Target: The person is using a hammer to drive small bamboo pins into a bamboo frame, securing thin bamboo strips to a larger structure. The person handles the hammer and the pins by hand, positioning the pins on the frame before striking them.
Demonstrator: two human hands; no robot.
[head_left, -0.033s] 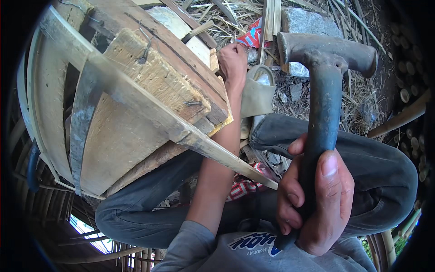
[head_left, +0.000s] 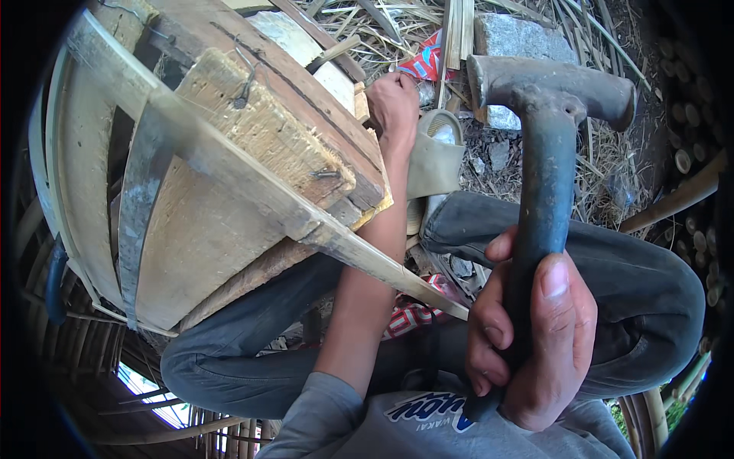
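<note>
In my right hand (head_left: 539, 336) is a hammer (head_left: 544, 176), held upright with its metal head at the top. My fingers and thumb wrap round the dark lower part of its blue-grey handle. My left hand (head_left: 393, 103) is on the far side of the wooden block (head_left: 283, 122), its fingers curled. What those fingers hold, if anything, is hidden. A red wrapper (head_left: 426, 61) lies just beyond that hand. Across the block's near side runs a long curved bamboo strip (head_left: 252, 172), and a curved blade (head_left: 140, 206) stands beneath it on the left.
Beyond the hammer head lies a grey stone block (head_left: 527, 34) among dry bamboo shavings (head_left: 359, 34). A sandal (head_left: 437, 157) is on my foot beside the left forearm. Thin bent strips (head_left: 53, 168) hang at the far left. A bamboo pole (head_left: 673, 195) slants in at the right.
</note>
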